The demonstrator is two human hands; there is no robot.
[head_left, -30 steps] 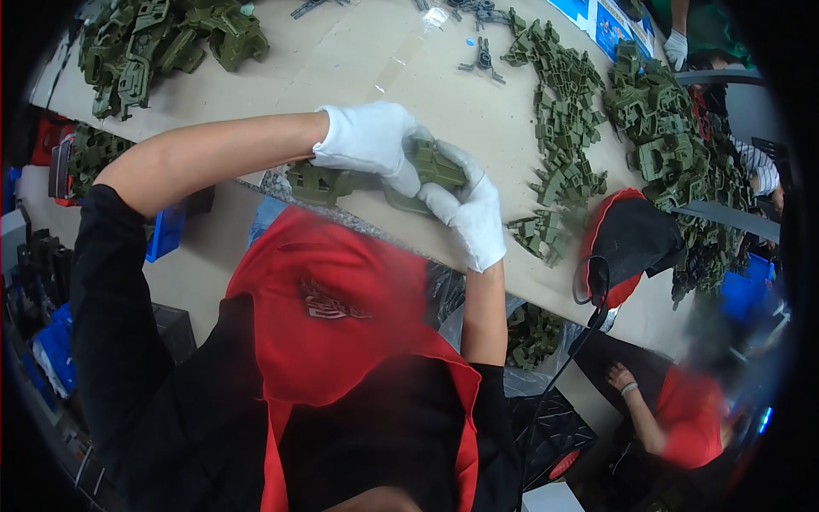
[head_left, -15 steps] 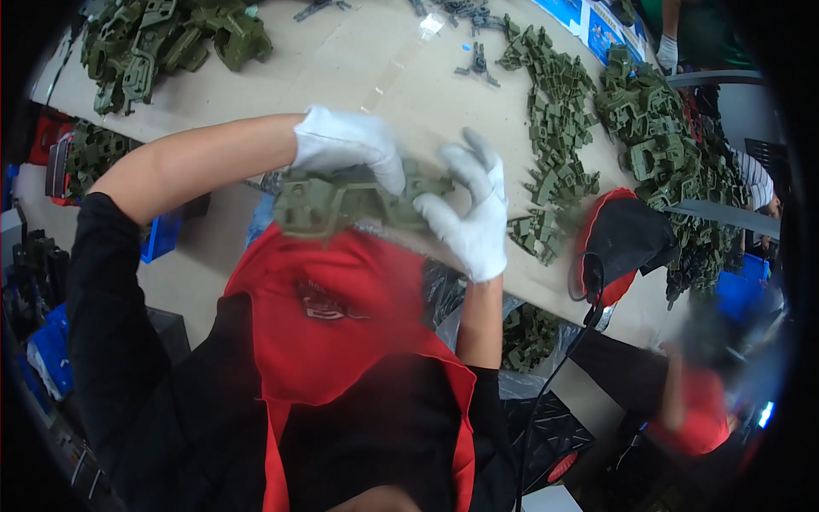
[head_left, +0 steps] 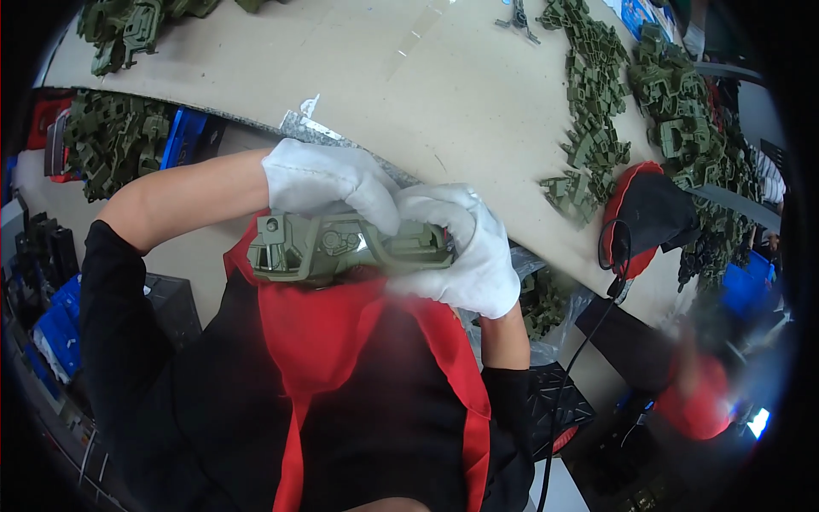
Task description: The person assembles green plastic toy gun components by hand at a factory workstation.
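An olive-green moulded plastic part (head_left: 337,243), shaped like a toy vehicle body, is held level against my red apron at the table's near edge. My left hand (head_left: 328,179), in a white glove, reaches over its far side with the fingers bent down onto its top. Around the part's right end wraps my right hand (head_left: 469,247), also gloved in white. Its fingers lie on top and the thumb side runs along the near edge. The part's far side and underside are hidden.
Small green parts (head_left: 593,111) lie in a long heap on the table (head_left: 341,68). Larger green shells (head_left: 682,128) are piled at the right, others (head_left: 136,34) at the far left. A black-and-red cap (head_left: 648,218) sits at the right edge, near a black cable (head_left: 589,341).
The green part has come nearer my body. My right hand, spread and apart from it earlier, has closed around its right end. The view has shifted, so the table appears higher up.
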